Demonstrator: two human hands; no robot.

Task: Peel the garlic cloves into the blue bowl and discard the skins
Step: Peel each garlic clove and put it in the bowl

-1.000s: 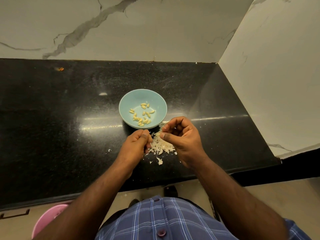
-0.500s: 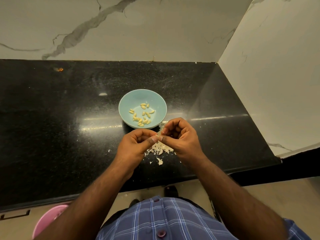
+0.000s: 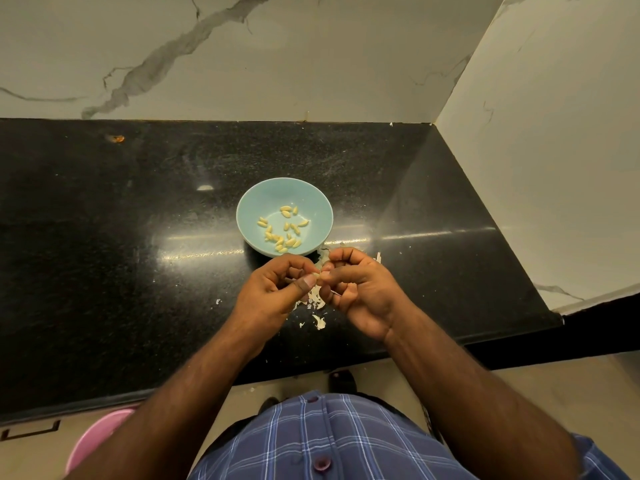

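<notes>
Pinching a clove (image 3: 317, 274) between them, the left hand (image 3: 277, 294) and right hand (image 3: 363, 292) meet just in front of the bowl (image 3: 256, 199), above the desk (image 3: 104, 237) and a little way in from its front edge. The left thumb and curled fingers (image 3: 306, 282) grip one end of the clove; the right hand's fingers are curled round the other end. The clove is small and mostly hidden, so how much skin it still wears cannot be told.

Judging by how things lie, the task looks well underway but not finished. The bowl sits near the middle of the desk and holds a scatter of peeled cloves (image 3: 282, 228), pale yellow, gathered toward its near side. That part of the work is plainly done for those pieces. The clove in hand has yet to go in.

The skins (image 3: 317, 296) lie in a loose heap on the desk directly under the hands, touching nothing but the desk, with a few flakes (image 3: 319, 322) strayed toward the front edge and one by the right hand. None of this has been discarded, so that step remains whole. A pink bin (image 3: 97, 441) shows below the desk's front edge at the left, and is a likely place for them.

No unpeeled cloves are visible on the desk; any may be hidden beneath the hands.
</notes>
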